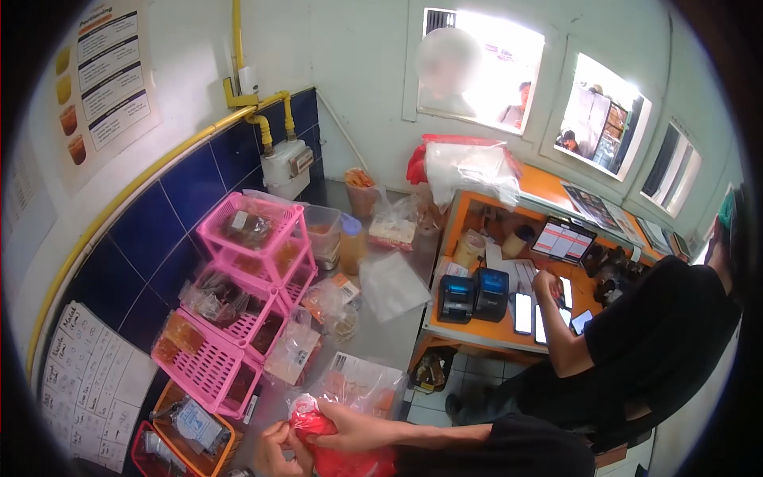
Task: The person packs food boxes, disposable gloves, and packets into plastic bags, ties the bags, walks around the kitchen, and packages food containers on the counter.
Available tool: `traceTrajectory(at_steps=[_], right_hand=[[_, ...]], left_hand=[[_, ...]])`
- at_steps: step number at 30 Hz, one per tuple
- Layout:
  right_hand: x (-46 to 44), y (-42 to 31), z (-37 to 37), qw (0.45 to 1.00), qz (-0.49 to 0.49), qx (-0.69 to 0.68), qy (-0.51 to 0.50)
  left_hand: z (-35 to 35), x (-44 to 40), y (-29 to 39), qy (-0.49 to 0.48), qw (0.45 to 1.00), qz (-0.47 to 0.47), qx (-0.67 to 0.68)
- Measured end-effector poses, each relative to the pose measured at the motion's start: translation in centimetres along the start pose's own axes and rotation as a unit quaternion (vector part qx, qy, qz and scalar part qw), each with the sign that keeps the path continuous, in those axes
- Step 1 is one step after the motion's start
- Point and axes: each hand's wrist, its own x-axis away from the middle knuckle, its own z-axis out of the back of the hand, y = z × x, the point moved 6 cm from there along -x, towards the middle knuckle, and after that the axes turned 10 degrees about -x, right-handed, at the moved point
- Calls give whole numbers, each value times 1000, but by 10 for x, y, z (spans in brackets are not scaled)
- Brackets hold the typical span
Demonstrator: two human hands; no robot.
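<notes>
At the bottom of the head view, a red plastic bag [355,461] with a white-printed top is bunched up between my hands. My right hand [343,429] is closed around its gathered neck. Just to the left, my left hand [280,451] has its fingers pinched together against the bag's edge; the exact grip is partly hidden. Behind the bag, a clear plastic pack [362,378] with a printed label lies on the metal counter. A second clear labelled pack [292,350] leans by the pink baskets.
Stacked pink baskets [208,362] with packets stand left. An orange-rimmed basket [230,445] sits below them. White plastic sheets [393,285], a bottle [351,246] and a tub [362,195] are farther back. At right, a co-worker in black [636,358] reaches over phones on an orange desk [445,326].
</notes>
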Motion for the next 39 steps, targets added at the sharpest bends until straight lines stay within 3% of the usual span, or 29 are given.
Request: traceTrajectory(at_steps=[1,3,4,5,6,7,8,9,11,12,14,16,20,21,23,26,32,39], right_hand=[[3,-3,-3,1000,-1,-4,0],[14,8,-21,980,-155,22,-127],[24,24,-31,978,-157,18,-136],[36,45,-38,993,-70,17,-96],[43,59,-39,998,14,14,-63],[33,52,-30,995,-84,-3,-60],[26,45,-21,982,-181,-18,-53],[21,54,-14,987,-154,12,35],[11,43,-10,980,-166,-38,98],[8,26,-22,965,-161,-190,82],[7,63,-27,939,-211,-248,114],[5,77,-33,954,-189,-199,119],[13,69,-44,942,-213,-237,108],[12,61,-51,953,-178,-236,62],[11,54,-56,972,-141,-185,-25],[9,41,-62,981,-94,-166,-32],[11,46,-64,975,-132,-181,-13],[6,71,-54,965,-160,-206,2]], left_hand=[[4,0,-13,-3,1000,0,-2],[40,0,-78,131,987,93,-24],[60,0,-86,199,969,140,-40],[75,2,-94,195,959,203,-38],[71,4,-90,129,973,187,50],[70,13,-83,67,973,180,130],[56,12,-56,-33,977,175,117],[47,6,-28,-63,991,73,89],[35,4,-14,-147,987,45,44],[27,19,-23,-171,981,78,44],[19,37,-32,-179,963,147,135],[14,55,-39,-174,956,188,140],[24,72,-42,-168,954,220,114],[25,75,-44,-166,954,224,114],[30,76,-46,-135,970,185,76],[32,83,-50,-98,979,164,64],[42,83,-44,-21,991,131,15],[43,94,-44,-116,982,150,10]])
